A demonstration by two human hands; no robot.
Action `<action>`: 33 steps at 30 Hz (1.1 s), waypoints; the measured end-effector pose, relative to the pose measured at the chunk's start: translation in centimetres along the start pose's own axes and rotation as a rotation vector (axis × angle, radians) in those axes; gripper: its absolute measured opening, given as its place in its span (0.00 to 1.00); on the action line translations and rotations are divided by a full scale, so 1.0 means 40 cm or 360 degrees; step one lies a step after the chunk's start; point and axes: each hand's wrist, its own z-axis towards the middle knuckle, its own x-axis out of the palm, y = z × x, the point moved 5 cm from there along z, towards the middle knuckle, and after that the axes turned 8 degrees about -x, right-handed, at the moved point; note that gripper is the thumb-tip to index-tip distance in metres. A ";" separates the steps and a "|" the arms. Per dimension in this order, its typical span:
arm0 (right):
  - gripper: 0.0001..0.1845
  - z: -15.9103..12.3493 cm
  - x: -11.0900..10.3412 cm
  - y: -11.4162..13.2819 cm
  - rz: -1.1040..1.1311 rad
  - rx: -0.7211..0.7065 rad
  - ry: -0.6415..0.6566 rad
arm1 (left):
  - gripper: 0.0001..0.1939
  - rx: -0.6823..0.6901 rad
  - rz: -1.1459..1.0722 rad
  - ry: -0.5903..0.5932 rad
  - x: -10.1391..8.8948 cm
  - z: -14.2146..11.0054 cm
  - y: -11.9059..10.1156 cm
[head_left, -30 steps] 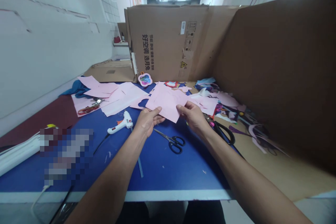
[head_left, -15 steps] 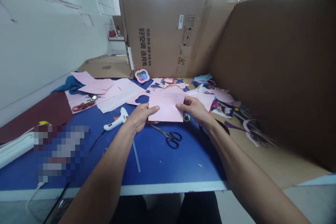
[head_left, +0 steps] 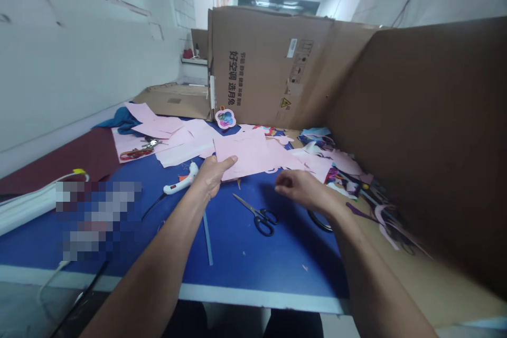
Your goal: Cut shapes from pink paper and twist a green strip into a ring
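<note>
My left hand grips a pink paper sheet by its lower left corner, thumb on top. The sheet is held above the blue table, tilted, with more pink paper behind it. Off to the right, my right hand hovers with loosely curled fingers and nothing visible in them. Between and below my hands lies a pair of black-handled scissors, its blades pointing up and left. A white glue gun rests just left of my left hand. A dark ring-shaped thing is partly hidden by my right forearm.
Pink offcuts and scraps are heaped at the right. A flower-shaped charm stands against the cardboard box. Small red-handled snips lie on the paper at left. A white power strip and a thin blue strip also lie there.
My right hand has let go of the pink sheet and moved down and right of it. My left hand still holds the sheet, now tilted. The camera view has shifted slightly.
</note>
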 end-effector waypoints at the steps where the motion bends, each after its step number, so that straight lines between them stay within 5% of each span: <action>1: 0.06 -0.009 0.012 0.022 -0.0046 -0.0025 0.0117 | 0.16 0.0017 -0.0024 0.0004 -0.001 -0.001 -0.004; 7: 0.11 -0.041 0.082 0.121 -0.0322 -0.0104 0.0555 | 0.20 0.0094 -0.0099 0.0002 -0.009 -0.002 -0.011; 14: 0.15 -0.042 0.105 0.130 -0.0575 -0.0139 0.0569 | 0.17 0.0121 -0.0186 -0.0090 -0.020 0.004 -0.015; 21: 0.14 -0.032 0.117 0.125 -0.0643 -0.0113 0.0446 | 0.13 0.0078 -0.0214 -0.0157 -0.019 0.002 -0.016; 27: 0.18 -0.006 0.102 0.105 -0.0432 0.0028 0.0111 | 0.17 0.0047 -0.0294 -0.0193 -0.023 -0.002 -0.022; 33: 0.20 0.017 0.079 0.078 0.0300 0.0097 -0.0378 | 0.19 -0.0102 -0.0439 -0.0180 -0.013 -0.007 -0.003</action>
